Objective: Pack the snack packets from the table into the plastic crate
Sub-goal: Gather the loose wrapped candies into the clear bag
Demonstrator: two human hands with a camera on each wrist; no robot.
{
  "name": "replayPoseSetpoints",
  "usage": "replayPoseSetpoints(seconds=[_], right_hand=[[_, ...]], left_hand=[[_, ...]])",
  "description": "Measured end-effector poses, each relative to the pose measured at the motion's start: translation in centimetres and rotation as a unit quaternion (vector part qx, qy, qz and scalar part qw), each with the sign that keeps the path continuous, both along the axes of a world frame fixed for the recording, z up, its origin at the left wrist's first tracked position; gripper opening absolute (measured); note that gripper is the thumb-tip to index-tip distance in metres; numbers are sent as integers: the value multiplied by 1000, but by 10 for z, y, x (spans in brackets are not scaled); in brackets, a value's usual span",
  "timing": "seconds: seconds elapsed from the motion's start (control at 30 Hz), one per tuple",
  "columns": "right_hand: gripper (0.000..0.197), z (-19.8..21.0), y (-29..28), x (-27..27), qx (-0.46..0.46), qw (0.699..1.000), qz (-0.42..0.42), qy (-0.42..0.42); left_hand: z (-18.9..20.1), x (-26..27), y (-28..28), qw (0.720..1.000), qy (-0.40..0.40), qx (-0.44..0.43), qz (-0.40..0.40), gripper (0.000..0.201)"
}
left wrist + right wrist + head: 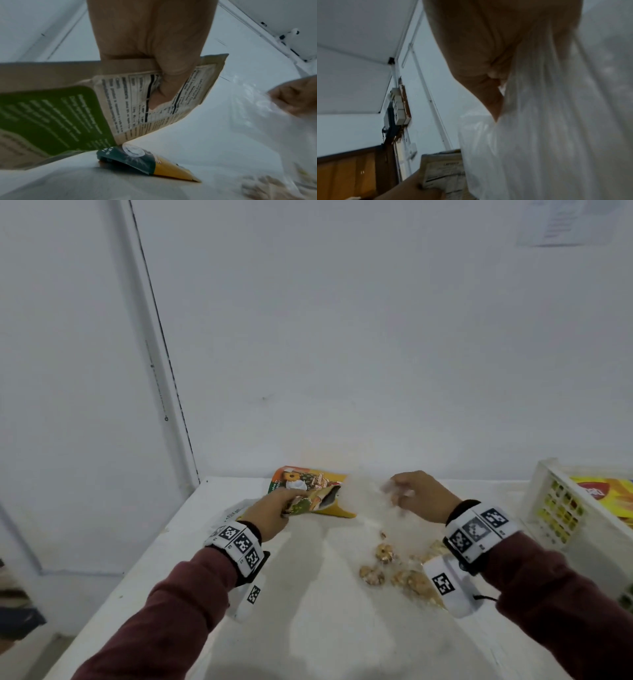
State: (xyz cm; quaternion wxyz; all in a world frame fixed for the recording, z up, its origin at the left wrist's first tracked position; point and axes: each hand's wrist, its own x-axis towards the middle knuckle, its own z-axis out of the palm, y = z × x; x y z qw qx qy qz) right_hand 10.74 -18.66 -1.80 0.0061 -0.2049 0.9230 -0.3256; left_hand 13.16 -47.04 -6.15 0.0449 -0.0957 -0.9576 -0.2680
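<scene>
My left hand (275, 506) grips the edge of a snack packet (310, 481) with an orange and green printed front, lifted off the white table (308, 638). In the left wrist view my thumb (163, 83) is curled over the back of that packet (51, 115), on its nutrition label. Under it a dark green and yellow packet (154, 166) lies flat on the table. My right hand (409, 494) pinches the top of a clear plastic bag (387, 556) of brown snacks, which hangs down to the table. The white plastic crate (544, 494) stands at the right.
A yellow packet (606, 491) lies inside the crate. The table stands against a white wall, with its left edge running next to my left arm. In the right wrist view a switch box (399, 108) and a wooden door (347, 175) show off to the left.
</scene>
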Motion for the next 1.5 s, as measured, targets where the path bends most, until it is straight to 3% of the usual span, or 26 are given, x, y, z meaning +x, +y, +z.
replayPoseSetpoints(seconds=[0.13,0.27,0.37,0.6,0.77,0.83,1.07,1.27,1.5], right_hand=[[17,-5,-13,6,-8,994,13,-111],[29,-23,-43,10,-6,989,31,-146],[9,-24,-65,15,-21,986,51,-156],[17,-10,-90,6,-26,983,20,-181],[44,-27,-94,3,134,980,-10,-148],[44,-34,-95,2,166,977,-7,-134],[29,-44,-93,-5,132,982,11,-132],[35,-49,-96,-15,89,988,10,-126],[14,-38,-82,-30,86,992,-25,-92]], left_hand=[[5,1,-20,997,33,18,74,63],[8,5,-23,990,84,43,103,62],[8,10,-18,987,109,59,102,64],[12,18,-15,979,149,74,121,61],[1,18,-17,984,140,23,109,58],[-6,19,-17,987,133,-12,91,58],[-22,24,-12,991,82,-94,58,59],[-22,22,-12,989,66,-122,56,60],[-20,23,-10,988,60,-134,53,60]])
